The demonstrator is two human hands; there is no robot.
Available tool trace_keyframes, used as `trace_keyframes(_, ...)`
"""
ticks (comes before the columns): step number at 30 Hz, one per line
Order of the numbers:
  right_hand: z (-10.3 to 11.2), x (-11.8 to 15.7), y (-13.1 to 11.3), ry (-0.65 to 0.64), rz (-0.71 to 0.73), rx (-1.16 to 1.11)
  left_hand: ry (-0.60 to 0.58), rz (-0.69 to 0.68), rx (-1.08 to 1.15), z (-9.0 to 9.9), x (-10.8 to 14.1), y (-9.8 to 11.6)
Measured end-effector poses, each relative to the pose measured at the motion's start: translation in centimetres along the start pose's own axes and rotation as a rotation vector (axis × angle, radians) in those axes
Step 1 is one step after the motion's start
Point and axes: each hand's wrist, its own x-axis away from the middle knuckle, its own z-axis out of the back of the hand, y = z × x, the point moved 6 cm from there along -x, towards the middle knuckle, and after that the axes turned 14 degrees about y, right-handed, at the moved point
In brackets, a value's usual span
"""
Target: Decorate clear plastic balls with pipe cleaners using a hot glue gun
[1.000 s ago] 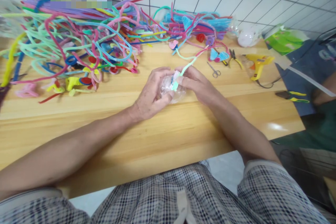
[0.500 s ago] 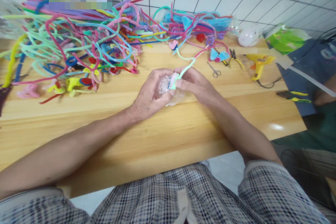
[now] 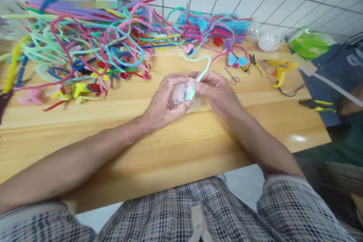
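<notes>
Between my hands, over the middle of the table, is a clear plastic ball with small whitish bits inside. My left hand is wrapped round its left side, the thumb along the near edge. A pale green pipe cleaner lies against the ball beside a pinkish-lilac strip. My right hand pinches the green pipe cleaner between thumb and fingers at the ball's right side. Its free end curls away toward the back of the table. My fingers partly hide the ball.
A tangled heap of coloured pipe cleaners fills the back left, with a blue bundle right of it. Small scissors, pliers, a yellow glue gun and yellow-handled pliers lie to the right. Another person's arm shows at the right edge.
The pipe cleaner's free end has swung left and now bends over in a wider curve. The ball has turned slightly in my hands, showing more of its whitish contents.
</notes>
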Motion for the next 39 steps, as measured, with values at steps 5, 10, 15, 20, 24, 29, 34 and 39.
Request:
trace_keyframes(5, 0.0, 0.1, 0.3, 0.005, -0.023, -0.032, 0.017, -0.026, -0.015, 0.0, 0.1, 0.1)
trace_keyframes(10, -0.2, 0.0, 0.5, -0.005, 0.003, -0.002, 0.001, -0.035, -0.032, 0.0, 0.1, -0.2)
trace_keyframes(15, -0.4, 0.1, 1.0, 0.004, -0.015, -0.057, 0.003, -0.047, -0.029, 0.1, 0.1, -0.2)
trace_keyframes(20, -0.5, 0.2, 1.3, 0.026, -0.028, -0.082, 0.022, -0.05, -0.059, 0.0, 0.2, 0.0)
trace_keyframes(24, -0.6, 0.3, 1.6, 0.045, -0.018, -0.06, 0.022, -0.018, -0.071, -0.2, 0.4, -0.3)
trace_keyframes(29, -0.7, 0.3, 1.9, 0.048, -0.014, -0.048, 0.008, -0.009, -0.019, -0.2, 0.5, -0.4)
trace_keyframes(34, -0.7, 0.3, 2.0, 0.061, -0.035, -0.082, 0.004, 0.0, 0.018, -0.2, 0.5, -0.4)
trace_keyframes(39, -0.8, 0.3, 2.1, 0.056, -0.03, -0.062, -0.003, -0.011, 0.018, -0.2, 0.5, -0.4)
